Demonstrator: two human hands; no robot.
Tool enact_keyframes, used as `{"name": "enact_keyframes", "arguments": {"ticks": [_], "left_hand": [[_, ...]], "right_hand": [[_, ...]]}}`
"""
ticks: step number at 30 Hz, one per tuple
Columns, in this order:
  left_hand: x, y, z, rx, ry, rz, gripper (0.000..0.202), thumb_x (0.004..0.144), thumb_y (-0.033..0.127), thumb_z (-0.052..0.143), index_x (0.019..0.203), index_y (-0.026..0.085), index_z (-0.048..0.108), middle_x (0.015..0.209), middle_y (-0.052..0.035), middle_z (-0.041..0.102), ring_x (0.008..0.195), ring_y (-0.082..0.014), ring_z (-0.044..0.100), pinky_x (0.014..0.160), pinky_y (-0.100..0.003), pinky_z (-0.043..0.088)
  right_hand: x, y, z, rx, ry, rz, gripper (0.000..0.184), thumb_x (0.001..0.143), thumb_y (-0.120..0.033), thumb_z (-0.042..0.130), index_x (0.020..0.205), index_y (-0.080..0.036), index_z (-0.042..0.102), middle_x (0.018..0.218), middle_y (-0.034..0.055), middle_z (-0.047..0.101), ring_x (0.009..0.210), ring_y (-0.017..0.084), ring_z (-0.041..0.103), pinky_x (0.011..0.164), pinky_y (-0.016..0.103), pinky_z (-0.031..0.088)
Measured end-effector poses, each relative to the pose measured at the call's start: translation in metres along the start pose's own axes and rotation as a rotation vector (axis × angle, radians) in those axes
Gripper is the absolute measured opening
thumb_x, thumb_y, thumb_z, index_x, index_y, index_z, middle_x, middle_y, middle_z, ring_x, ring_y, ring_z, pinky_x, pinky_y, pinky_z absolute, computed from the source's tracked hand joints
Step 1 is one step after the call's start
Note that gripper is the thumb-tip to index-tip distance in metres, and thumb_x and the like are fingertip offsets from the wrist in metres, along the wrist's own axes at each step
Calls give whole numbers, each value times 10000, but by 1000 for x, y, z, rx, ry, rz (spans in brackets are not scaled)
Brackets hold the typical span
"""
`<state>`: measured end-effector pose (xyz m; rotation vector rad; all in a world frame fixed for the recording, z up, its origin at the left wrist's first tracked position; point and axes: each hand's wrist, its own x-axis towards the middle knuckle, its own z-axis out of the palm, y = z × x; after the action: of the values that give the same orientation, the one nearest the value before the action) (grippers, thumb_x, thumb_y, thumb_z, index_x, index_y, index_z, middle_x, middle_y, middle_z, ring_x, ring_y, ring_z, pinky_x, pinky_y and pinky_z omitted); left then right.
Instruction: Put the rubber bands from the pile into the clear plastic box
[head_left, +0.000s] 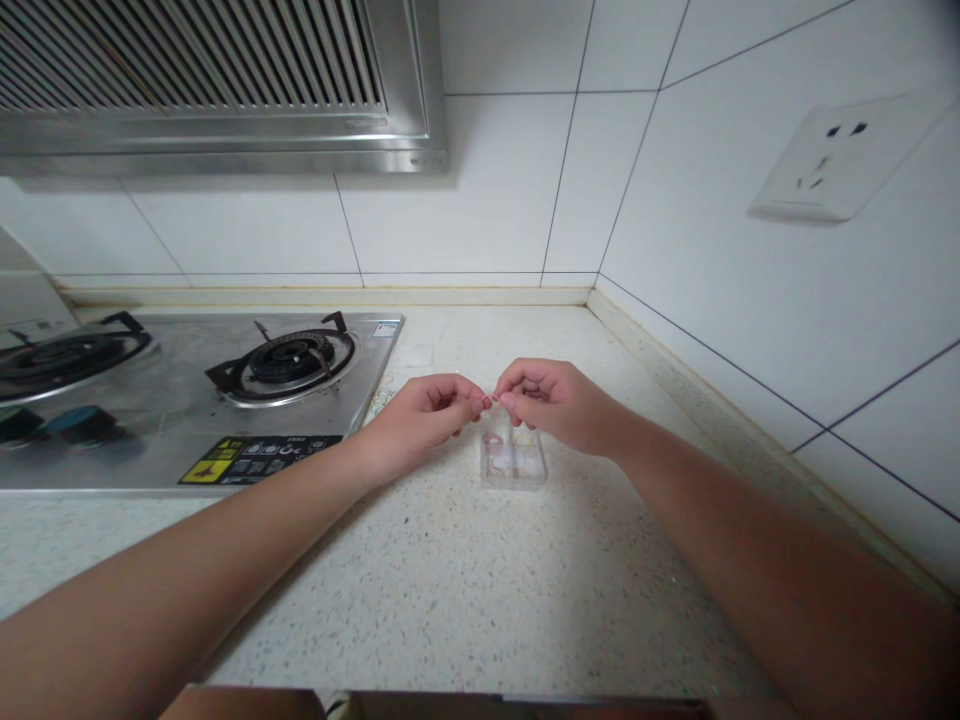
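My left hand and my right hand meet over the counter, each pinched between thumb and fingertips. A thin, pale elastic-looking loop spans the small gap between them, with both hands gripping it. Its exact kind is too small to make out. Just below and behind the fingers, a clear plastic compartment box rests on the counter. Inside it, a small pinkish-red ring and some faint yellowish bits show through. My hands hide the far part of the box.
To the left is a steel gas stove with black burners and a warning label. A range hood hangs above it. The speckled counter meets tiled walls, and a socket is on the right wall.
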<state>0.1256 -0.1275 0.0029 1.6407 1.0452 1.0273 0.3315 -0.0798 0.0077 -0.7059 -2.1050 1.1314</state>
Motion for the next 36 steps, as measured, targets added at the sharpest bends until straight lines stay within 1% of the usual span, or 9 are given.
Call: {"name": "enact_keyframes", "arguments": {"ticks": [10, 18, 22, 27, 36], "left_hand": [[-1, 2, 0, 1, 3, -4, 174, 842, 311, 618, 847, 139, 648, 682, 15, 556, 550, -66, 407, 536, -214, 319], [-1, 3, 2, -4, 12, -10, 208, 847, 339, 626, 831, 131, 638, 715, 4, 561, 565, -66, 408, 528, -212, 307], [-1, 5, 3, -17, 3, -8, 246, 843, 374, 635, 818, 130, 624, 681, 11, 537, 552, -67, 392, 527, -217, 296], [-1, 5, 3, -21, 6, -12, 255, 822, 391, 654, 811, 139, 619, 633, 23, 510, 550, -77, 390, 542, -226, 302], [0, 2, 3, -42, -5, -24, 236, 825, 379, 653, 832, 146, 617, 586, 44, 473, 526, -75, 369, 537, -225, 295]], "right_hand": [[1, 5, 1, -25, 7, -14, 171, 862, -315, 628, 850, -144, 624, 643, -10, 560, 591, 95, 475, 517, 230, 360], [0, 0, 0, -21, 27, -2, 152, 853, -288, 627, 838, -136, 621, 625, -11, 567, 575, 91, 485, 520, 225, 367], [0, 2, 0, -19, 23, -12, 161, 853, -304, 631, 841, -143, 620, 640, -8, 568, 590, 95, 489, 527, 227, 370], [0, 5, -1, -22, 13, -13, 183, 861, -330, 628, 833, -152, 598, 639, -11, 550, 584, 98, 470, 515, 232, 346], [-1, 3, 0, 2, -2, -26, 185, 862, -323, 625, 812, -155, 567, 628, -26, 498, 573, 91, 421, 505, 232, 312]]}}
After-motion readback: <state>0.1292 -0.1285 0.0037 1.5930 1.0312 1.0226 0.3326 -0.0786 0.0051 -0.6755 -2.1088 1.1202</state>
